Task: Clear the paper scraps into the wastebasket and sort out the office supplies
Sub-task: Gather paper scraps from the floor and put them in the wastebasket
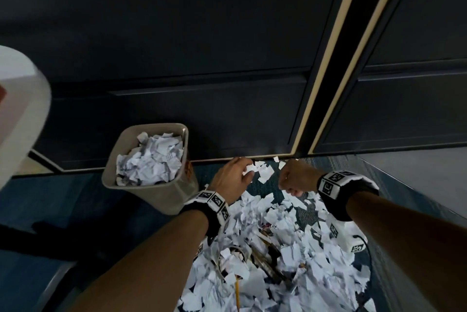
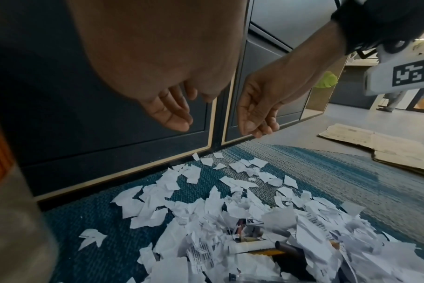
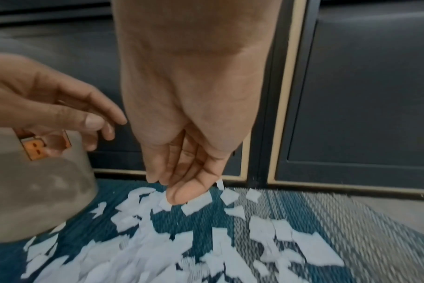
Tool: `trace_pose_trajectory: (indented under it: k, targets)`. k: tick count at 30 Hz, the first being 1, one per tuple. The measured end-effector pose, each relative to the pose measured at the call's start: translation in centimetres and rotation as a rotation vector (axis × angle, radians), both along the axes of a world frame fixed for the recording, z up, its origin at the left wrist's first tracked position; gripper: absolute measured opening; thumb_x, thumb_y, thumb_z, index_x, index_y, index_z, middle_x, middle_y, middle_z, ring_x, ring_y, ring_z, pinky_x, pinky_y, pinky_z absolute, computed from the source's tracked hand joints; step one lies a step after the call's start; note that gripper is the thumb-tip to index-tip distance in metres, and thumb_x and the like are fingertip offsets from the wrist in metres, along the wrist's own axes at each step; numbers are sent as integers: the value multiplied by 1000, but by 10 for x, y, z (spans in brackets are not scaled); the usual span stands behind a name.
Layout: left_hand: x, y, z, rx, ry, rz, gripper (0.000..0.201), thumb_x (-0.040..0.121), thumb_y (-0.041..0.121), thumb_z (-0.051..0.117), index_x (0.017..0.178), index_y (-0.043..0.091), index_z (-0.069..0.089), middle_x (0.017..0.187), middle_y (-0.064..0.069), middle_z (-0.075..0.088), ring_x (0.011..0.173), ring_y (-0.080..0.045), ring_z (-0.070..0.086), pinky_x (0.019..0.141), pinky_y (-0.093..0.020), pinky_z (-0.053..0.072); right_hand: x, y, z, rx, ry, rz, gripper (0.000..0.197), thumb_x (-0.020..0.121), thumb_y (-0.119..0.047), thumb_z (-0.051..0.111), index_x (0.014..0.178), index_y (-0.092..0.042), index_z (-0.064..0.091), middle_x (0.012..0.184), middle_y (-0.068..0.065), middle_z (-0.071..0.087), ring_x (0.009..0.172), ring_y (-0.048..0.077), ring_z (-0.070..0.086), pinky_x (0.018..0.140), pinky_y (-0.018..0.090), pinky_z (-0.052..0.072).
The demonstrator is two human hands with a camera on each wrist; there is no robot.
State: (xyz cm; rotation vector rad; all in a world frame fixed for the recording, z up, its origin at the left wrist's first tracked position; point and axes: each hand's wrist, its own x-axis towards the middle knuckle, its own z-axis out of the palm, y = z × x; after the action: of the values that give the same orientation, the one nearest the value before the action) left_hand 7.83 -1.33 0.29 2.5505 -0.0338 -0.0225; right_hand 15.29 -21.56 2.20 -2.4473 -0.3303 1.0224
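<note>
A grey wastebasket [image 1: 177, 195], heaped with crumpled paper, stands on the blue carpet at the left. To its right lies a wide pile of white paper scraps [image 1: 290, 215]. Half buried in the pile are office supplies: a tape roll [image 1: 233, 257], a yellow pencil [image 1: 237, 291] and dark pens [image 1: 265, 258]. My left hand [image 1: 246, 172] hovers over the far edge of the scraps beside the basket, fingers relaxed and empty [image 2: 179, 118]. My right hand [image 1: 290, 185] hangs just to its right, fingers loosely curled downward and holding nothing [image 3: 179, 191].
Dark cabinet doors [image 1: 202, 109] with beige trim close off the far side right behind the scraps. Flattened cardboard [image 2: 387, 151] lies on the floor to the right. A white rounded object [image 1: 22, 109] juts in at the left. An orange item [image 3: 36, 147] shows through the basket wall.
</note>
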Motion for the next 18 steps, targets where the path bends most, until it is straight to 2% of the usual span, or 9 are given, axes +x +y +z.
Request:
trace_pose_trajectory:
  k: [3, 6, 8, 10, 11, 12, 13, 15, 18]
  targets:
    - [3, -10, -13, -8, 38, -22, 34, 99, 33, 53, 130, 21, 54, 119, 0, 59, 95, -18, 62, 87, -38, 51, -2, -9, -15, 10, -4, 0, 17, 89, -7, 64, 84, 8, 71, 70, 16, 67, 57, 19, 63, 55, 28, 57]
    - [4, -17, -29, -2, 88, -24, 35, 98, 34, 53, 132, 22, 52, 121, -2, 59, 98, -21, 62, 88, -40, 52, -2, -15, -26, 34, 14, -22, 18, 88, -2, 63, 93, 14, 69, 67, 14, 65, 54, 18, 60, 53, 27, 55]
    - [3, -21, -41, 0, 145, -18, 39, 98, 34, 54, 136, 24, 48, 128, -4, 56, 108, -23, 60, 94, -41, 49, -1, -17, -35, 44, 27, -55, 18, 87, 1, 62, 93, 17, 66, 64, 14, 61, 50, 16, 56, 50, 27, 52]
    - [0, -26, -56, 26, 209, -17, 47, 99, 34, 54, 143, 23, 43, 138, -5, 50, 121, -25, 53, 101, -41, 45, -3, -20, -47, 50, 7, -38, 14, 86, -2, 64, 82, 10, 70, 64, 13, 61, 50, 16, 57, 56, 30, 57]
    - [-2, -28, -65, 35, 246, -19, 51, 99, 33, 55, 147, 23, 39, 143, -6, 46, 127, -26, 49, 105, -41, 41, -4, -23, -56, 49, -8, -14, 14, 86, -6, 66, 77, 2, 73, 65, 12, 64, 53, 17, 60, 62, 31, 60]
    - [-4, -30, -75, 30, 292, -17, 55, 98, 33, 56, 149, 22, 36, 148, -7, 41, 133, -27, 43, 110, -41, 37, -7, -26, -64, 26, -17, 16, 11, 86, -11, 69, 78, -4, 74, 72, 11, 67, 62, 18, 64, 65, 28, 60]
    - [-6, -31, -88, 17, 341, -13, 59, 98, 32, 57, 151, 21, 34, 152, -8, 37, 137, -28, 38, 113, -41, 33, -11, -29, -74, -1, -24, 53, 12, 86, -17, 72, 89, -6, 75, 84, 11, 69, 77, 21, 67, 68, 25, 57]
    - [-10, -34, -113, -6, 435, -2, 66, 96, 37, 59, 153, 22, 30, 155, -8, 31, 143, -31, 31, 115, -44, 30, -18, -34, -96, -73, -20, 91, 44, 86, -32, 75, 122, -10, 65, 118, 11, 63, 109, 27, 62, 83, 26, 48]
    - [-18, -41, -140, 27, 583, 27, 80, 90, 51, 63, 154, 32, 20, 163, -6, 15, 149, -37, 15, 118, -53, 24, -34, -39, -125, -143, 34, 157, 90, 83, -47, 75, 153, -17, 29, 153, 13, 34, 139, 31, 37, 110, 38, 35]
